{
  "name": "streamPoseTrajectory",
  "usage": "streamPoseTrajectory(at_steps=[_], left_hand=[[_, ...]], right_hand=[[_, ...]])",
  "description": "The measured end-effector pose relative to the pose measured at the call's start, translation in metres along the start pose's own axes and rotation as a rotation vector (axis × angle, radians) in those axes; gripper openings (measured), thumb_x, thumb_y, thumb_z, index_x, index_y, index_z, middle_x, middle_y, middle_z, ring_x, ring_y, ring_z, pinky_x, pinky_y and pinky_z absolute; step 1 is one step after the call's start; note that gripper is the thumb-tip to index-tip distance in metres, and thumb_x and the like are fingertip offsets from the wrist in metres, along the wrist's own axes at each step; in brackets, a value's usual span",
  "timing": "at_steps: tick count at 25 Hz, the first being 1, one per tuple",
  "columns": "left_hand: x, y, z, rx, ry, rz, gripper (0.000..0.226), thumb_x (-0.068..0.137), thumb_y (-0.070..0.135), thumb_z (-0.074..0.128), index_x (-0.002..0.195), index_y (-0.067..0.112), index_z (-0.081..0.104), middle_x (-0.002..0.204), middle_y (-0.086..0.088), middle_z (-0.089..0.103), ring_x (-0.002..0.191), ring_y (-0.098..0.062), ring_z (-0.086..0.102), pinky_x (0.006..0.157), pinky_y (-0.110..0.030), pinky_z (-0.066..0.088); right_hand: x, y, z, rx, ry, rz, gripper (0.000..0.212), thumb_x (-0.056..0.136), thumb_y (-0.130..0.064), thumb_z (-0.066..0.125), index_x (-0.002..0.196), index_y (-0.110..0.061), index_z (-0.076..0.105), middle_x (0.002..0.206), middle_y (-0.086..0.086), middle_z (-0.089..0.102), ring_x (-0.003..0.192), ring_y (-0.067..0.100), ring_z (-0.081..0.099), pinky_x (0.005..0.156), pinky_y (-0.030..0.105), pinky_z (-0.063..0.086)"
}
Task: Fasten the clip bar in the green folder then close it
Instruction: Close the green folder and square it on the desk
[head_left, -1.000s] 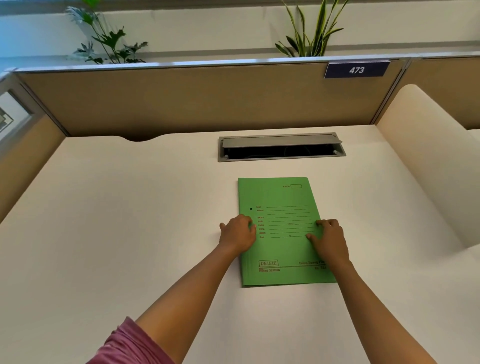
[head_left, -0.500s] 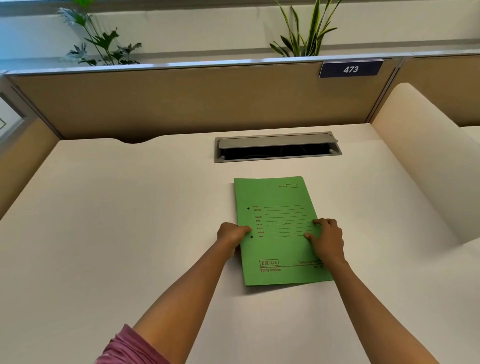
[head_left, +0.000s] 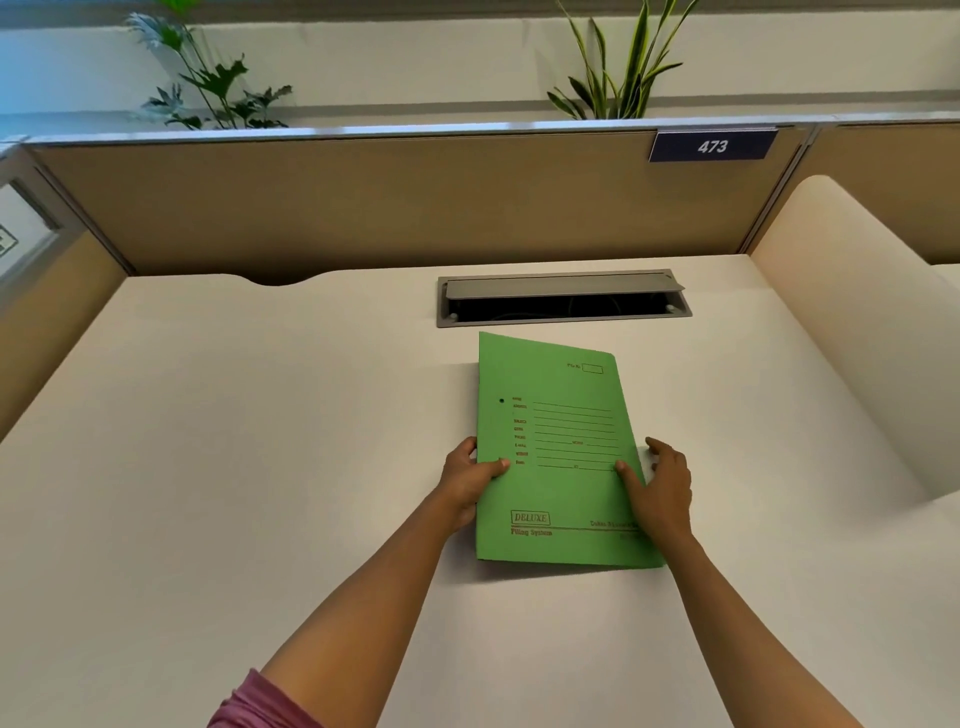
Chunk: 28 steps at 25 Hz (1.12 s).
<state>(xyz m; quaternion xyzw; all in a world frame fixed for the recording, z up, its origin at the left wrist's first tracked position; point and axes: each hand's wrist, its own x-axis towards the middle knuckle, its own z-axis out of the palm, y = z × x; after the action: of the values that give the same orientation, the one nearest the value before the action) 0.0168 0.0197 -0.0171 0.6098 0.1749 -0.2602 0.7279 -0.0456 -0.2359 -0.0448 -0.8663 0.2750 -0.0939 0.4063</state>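
Note:
The green folder (head_left: 561, 415) is closed, its printed cover facing up, in the middle of the white desk (head_left: 260, 467). Its left edge is raised off the desk, so it tilts down toward the right. My left hand (head_left: 467, 478) grips that left edge, thumb on the cover and fingers underneath. At the right edge my right hand (head_left: 662, 488) holds the folder, with the thumb on the cover and the fingers past the edge. The clip bar is hidden inside.
A grey cable tray (head_left: 563, 299) with its lid raised sits in the desk just behind the folder. Tan partition panels close off the back and left, with a plate marked 473 (head_left: 712, 145). A curved cream divider (head_left: 857, 338) bounds the right side.
The folder lay flat under both hands; now its left edge is lifted. My left hand slid from the cover to grip that edge, and my right hand shifted to the right edge.

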Motion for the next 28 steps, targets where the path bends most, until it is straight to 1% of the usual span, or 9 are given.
streamPoseTrajectory(at_steps=[2, 6, 9, 11, 15, 19, 21, 25, 28], left_hand=[[0.0, 0.008, -0.012, -0.013, -0.005, 0.011, 0.031, 0.089, -0.004, 0.065, 0.112, 0.017, 0.06, 0.109, -0.011, 0.073, 0.087, -0.028, 0.073, 0.074, -0.041, 0.062], [0.004, 0.025, -0.048, -0.057, 0.001, 0.039, 0.031, 0.09, -0.003, 0.064, 0.114, 0.016, 0.061, 0.106, -0.013, 0.074, 0.084, -0.029, 0.074, 0.071, -0.042, 0.063], [0.005, 0.034, -0.069, -0.096, 0.009, 0.046, 0.033, 0.09, -0.001, 0.065, 0.119, 0.015, 0.06, 0.112, -0.016, 0.073, 0.092, -0.034, 0.072, 0.079, -0.047, 0.061], [0.007, 0.04, -0.082, -0.11, 0.033, 0.058, 0.034, 0.09, 0.001, 0.066, 0.12, 0.016, 0.061, 0.112, -0.015, 0.073, 0.093, -0.034, 0.072, 0.079, -0.047, 0.061], [0.011, 0.056, -0.117, -0.132, 0.113, 0.092, 0.032, 0.091, 0.006, 0.066, 0.12, 0.018, 0.062, 0.108, -0.011, 0.075, 0.085, -0.029, 0.075, 0.068, -0.042, 0.062], [0.017, 0.072, -0.15, -0.119, 0.175, 0.124, 0.033, 0.092, 0.01, 0.066, 0.124, 0.017, 0.061, 0.108, -0.01, 0.075, 0.089, -0.029, 0.074, 0.076, -0.043, 0.061], [0.022, 0.078, -0.165, -0.11, 0.215, 0.135, 0.034, 0.092, 0.01, 0.066, 0.126, 0.015, 0.061, 0.112, -0.012, 0.074, 0.093, -0.032, 0.072, 0.083, -0.047, 0.059], [0.03, 0.09, -0.186, -0.084, 0.333, 0.184, 0.031, 0.089, 0.013, 0.071, 0.119, 0.014, 0.064, 0.113, -0.014, 0.074, 0.096, -0.033, 0.072, 0.088, -0.049, 0.058], [0.039, 0.098, -0.201, -0.023, 0.419, 0.23, 0.033, 0.082, 0.018, 0.08, 0.112, 0.015, 0.066, 0.112, -0.012, 0.074, 0.097, -0.031, 0.073, 0.089, -0.046, 0.059]], right_hand=[[0.003, -0.009, 0.004, 0.113, -0.011, 0.037, 0.064, 0.086, -0.031, 0.07, 0.139, -0.012, 0.039, 0.135, 0.01, 0.05, 0.121, 0.03, 0.05, 0.101, 0.049, 0.044], [0.007, -0.038, 0.02, 0.269, -0.105, 0.079, 0.067, 0.087, -0.032, 0.069, 0.14, -0.012, 0.034, 0.133, 0.012, 0.052, 0.107, 0.028, 0.056, 0.086, 0.035, 0.045], [0.004, -0.055, 0.034, 0.292, -0.203, 0.086, 0.063, 0.089, -0.035, 0.066, 0.14, -0.014, 0.034, 0.129, 0.012, 0.056, 0.099, 0.023, 0.058, 0.084, 0.034, 0.046], [0.001, -0.066, 0.045, 0.294, -0.276, 0.092, 0.06, 0.09, -0.035, 0.064, 0.139, -0.017, 0.036, 0.128, 0.011, 0.058, 0.102, 0.023, 0.058, 0.085, 0.036, 0.048], [-0.005, -0.099, 0.074, 0.349, -0.394, 0.095, 0.052, 0.089, -0.026, 0.065, 0.135, -0.021, 0.041, 0.123, 0.012, 0.062, 0.102, 0.024, 0.062, 0.08, 0.034, 0.049], [-0.006, -0.128, 0.101, 0.382, -0.504, 0.095, 0.055, 0.088, -0.012, 0.062, 0.136, -0.021, 0.037, 0.125, 0.01, 0.061, 0.101, 0.023, 0.064, 0.081, 0.033, 0.052], [-0.005, -0.143, 0.114, 0.377, -0.513, 0.075, 0.057, 0.088, -0.007, 0.059, 0.137, -0.022, 0.035, 0.125, 0.011, 0.06, 0.102, 0.023, 0.063, 0.081, 0.034, 0.052], [-0.001, -0.173, 0.142, 0.337, -0.459, 0.014, 0.059, 0.087, -0.004, 0.059, 0.137, -0.022, 0.032, 0.122, 0.011, 0.061, 0.108, 0.028, 0.062, 0.095, 0.046, 0.051], [0.005, -0.196, 0.163, 0.321, -0.435, -0.016, 0.058, 0.087, -0.004, 0.058, 0.137, -0.022, 0.033, 0.121, 0.01, 0.061, 0.105, 0.026, 0.061, 0.092, 0.041, 0.051]])
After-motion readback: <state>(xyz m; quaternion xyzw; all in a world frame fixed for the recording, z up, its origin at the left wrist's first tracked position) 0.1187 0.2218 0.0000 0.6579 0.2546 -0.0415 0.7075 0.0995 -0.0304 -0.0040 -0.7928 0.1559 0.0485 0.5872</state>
